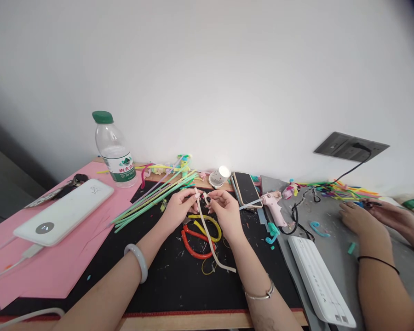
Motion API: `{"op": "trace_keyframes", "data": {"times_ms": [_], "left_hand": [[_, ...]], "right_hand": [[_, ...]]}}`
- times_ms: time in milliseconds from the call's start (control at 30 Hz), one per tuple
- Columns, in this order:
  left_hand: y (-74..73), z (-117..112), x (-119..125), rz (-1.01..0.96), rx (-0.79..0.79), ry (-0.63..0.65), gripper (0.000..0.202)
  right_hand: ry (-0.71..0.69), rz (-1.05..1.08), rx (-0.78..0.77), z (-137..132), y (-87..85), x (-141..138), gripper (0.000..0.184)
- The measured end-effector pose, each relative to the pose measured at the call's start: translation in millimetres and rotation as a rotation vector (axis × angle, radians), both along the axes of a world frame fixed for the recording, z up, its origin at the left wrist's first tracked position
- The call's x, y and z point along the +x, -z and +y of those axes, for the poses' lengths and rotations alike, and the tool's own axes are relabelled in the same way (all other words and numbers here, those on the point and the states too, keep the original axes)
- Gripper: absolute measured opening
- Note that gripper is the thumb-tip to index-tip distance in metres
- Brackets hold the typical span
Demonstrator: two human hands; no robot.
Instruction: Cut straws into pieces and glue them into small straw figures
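My left hand [181, 209] pinches a pale, cream-pink pipe cleaner [207, 227], whose long tail hangs down and bends right across the black mat [165, 280]. Close beside it, my right hand [227, 212] has its fingertips closed on a small pale piece [205, 196] that looks like the same fuzzy material; whether the two are joined I cannot tell. Under my hands lies a tool with looped handles, a red handle [193, 252] and a yellow handle [215, 225]. A thin rubber band [209, 266] rests near it.
Green pipe cleaners [148, 207] lie left, near a water bottle [119, 158] and a white power bank [65, 211] on pink paper [79, 266]. Behind are a paper cup [220, 176] and a phone [246, 188]. Right: a pink glue gun [274, 207], another power bank [320, 280], a co-worker's hands [369, 225].
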State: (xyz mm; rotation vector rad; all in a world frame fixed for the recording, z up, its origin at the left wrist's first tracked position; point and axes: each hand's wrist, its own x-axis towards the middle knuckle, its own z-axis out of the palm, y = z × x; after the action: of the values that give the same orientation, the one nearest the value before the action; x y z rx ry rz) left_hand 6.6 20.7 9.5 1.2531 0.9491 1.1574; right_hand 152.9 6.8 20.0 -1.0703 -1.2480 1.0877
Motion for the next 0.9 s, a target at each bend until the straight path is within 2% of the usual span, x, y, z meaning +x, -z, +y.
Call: {"op": "trace_keyframes", "data": {"times_ms": [100, 300, 467, 900], "left_hand": [[0.0, -0.9, 0.8, -0.018, 0.006, 0.002, 0.032], [-0.5, -2.5, 3.5, -0.057, -0.025, 0.084, 0.030], [0.1, -2.6, 3.8, -0.057, -0.051, 0.108, 0.030], [1.1, -3.3, 3.8, -0.019, -0.087, 0.106, 0.029]], "right_hand": [[0.023, -0.003, 0.005, -0.5, -0.2, -0.6, 0.013], [0.050, 0.008, -0.023, -2.4, -2.4, -2.3, 0.010], [0.083, -0.049, 0.038, -2.9, -2.5, -2.5, 0.008], [0.095, -0.090, 0.009, -3.4, -2.6, -0.5, 0.011]]}}
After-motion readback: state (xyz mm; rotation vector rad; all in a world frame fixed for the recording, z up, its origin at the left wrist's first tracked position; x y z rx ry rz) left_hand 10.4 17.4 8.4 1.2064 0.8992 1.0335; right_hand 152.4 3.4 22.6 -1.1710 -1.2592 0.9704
